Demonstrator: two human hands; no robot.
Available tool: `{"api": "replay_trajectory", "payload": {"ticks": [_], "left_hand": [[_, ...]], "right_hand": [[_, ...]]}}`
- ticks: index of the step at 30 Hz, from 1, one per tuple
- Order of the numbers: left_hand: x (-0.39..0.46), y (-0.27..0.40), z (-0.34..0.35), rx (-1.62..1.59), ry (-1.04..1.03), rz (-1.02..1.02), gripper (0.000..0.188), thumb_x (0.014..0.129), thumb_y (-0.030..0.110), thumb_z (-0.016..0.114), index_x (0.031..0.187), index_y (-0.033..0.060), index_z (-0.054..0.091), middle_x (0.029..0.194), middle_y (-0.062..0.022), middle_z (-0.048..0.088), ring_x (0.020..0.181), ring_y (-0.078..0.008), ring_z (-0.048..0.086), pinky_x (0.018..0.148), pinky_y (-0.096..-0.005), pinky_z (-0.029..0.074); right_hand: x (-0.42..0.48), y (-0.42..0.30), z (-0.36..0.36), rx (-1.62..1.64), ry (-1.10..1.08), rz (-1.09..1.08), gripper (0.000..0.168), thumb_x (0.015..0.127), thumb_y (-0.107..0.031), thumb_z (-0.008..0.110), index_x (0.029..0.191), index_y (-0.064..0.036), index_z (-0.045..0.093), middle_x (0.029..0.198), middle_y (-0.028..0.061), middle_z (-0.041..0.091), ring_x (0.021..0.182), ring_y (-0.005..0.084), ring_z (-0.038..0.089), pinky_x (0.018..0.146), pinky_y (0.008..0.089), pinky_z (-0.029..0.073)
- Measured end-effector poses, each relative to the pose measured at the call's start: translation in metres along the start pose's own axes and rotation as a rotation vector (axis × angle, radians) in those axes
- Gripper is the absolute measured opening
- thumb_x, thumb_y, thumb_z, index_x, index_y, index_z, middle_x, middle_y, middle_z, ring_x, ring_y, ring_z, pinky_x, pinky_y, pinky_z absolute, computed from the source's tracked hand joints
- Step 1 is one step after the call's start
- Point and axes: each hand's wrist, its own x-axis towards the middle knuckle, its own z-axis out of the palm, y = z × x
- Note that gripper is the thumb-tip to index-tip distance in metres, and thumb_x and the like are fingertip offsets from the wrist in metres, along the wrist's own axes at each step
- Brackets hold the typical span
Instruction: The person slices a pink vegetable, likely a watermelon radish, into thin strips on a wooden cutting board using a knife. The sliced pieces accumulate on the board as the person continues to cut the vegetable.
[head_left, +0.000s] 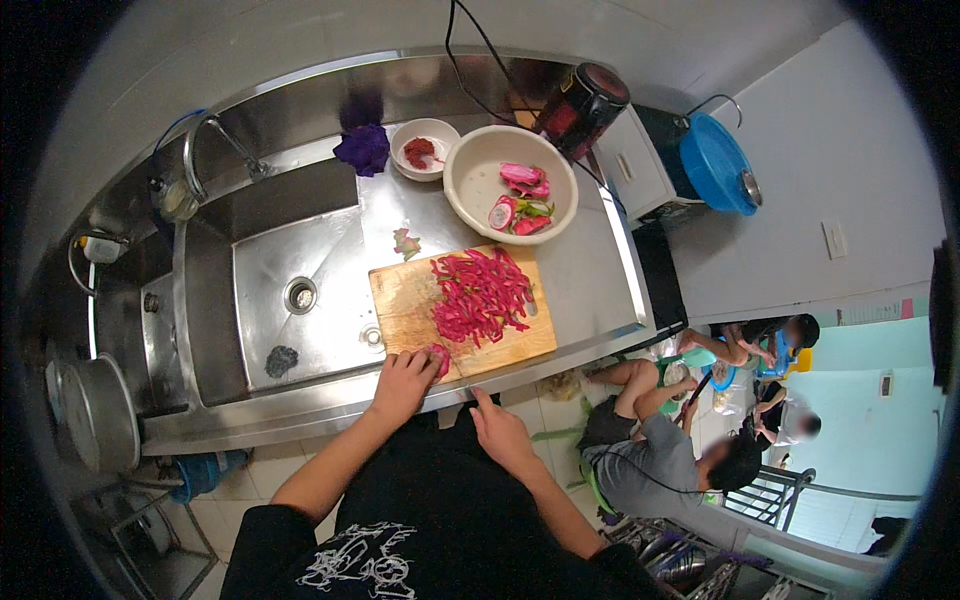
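My left hand (409, 379) presses a piece of pink dragon fruit peel (437, 361) onto the near edge of a wooden cutting board (405, 300). Right of it, my right hand (501, 429) grips a knife (459, 369), its handle mostly hidden in my fingers and its blade beside the peel. A heap of thin pink peel strips (480, 295) covers much of the board. Behind the board stands a cream basin (480, 180) with dragon fruit pieces (523, 199) in it. Some greenish-pink scraps (406, 244) lie on the steel just past the board.
Left of the board is a steel sink (262, 262) with a faucet (199, 157) and a dark scrubber (282, 361). At the back are a purple cloth (363, 150), a white bowl (424, 139) and a dark electric appliance (585, 109). Several people sit low on the right.
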Motion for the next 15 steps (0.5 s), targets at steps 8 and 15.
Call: {"api": "replay_trajectory", "payload": {"ticks": [8,15], "left_hand": [[0.0,-0.002,0.003,-0.001,-0.064,-0.009,0.051,0.095,0.018,0.061,0.145,0.0161,0.065,0.126,-0.0072,0.063,0.109,-0.027,0.059,0.095,-0.0424,0.047],[-0.001,-0.004,0.004,-0.002,-0.048,0.007,0.051,0.095,0.017,0.061,0.146,0.016,0.066,0.123,-0.0064,0.062,0.109,-0.0258,0.059,0.095,-0.0419,0.047]], "right_hand": [[0.005,0.0,0.015,-0.027,-0.055,0.048,0.048,0.112,-0.026,0.054,0.154,-0.004,0.044,0.102,0.0313,0.074,0.093,0.051,0.072,0.08,0.0596,0.057],[0.028,-0.006,0.016,0.047,-0.04,0.062,0.048,0.111,-0.026,0.055,0.153,-0.006,0.045,0.102,0.0341,0.073,0.095,0.0537,0.072,0.082,0.062,0.056]]}}
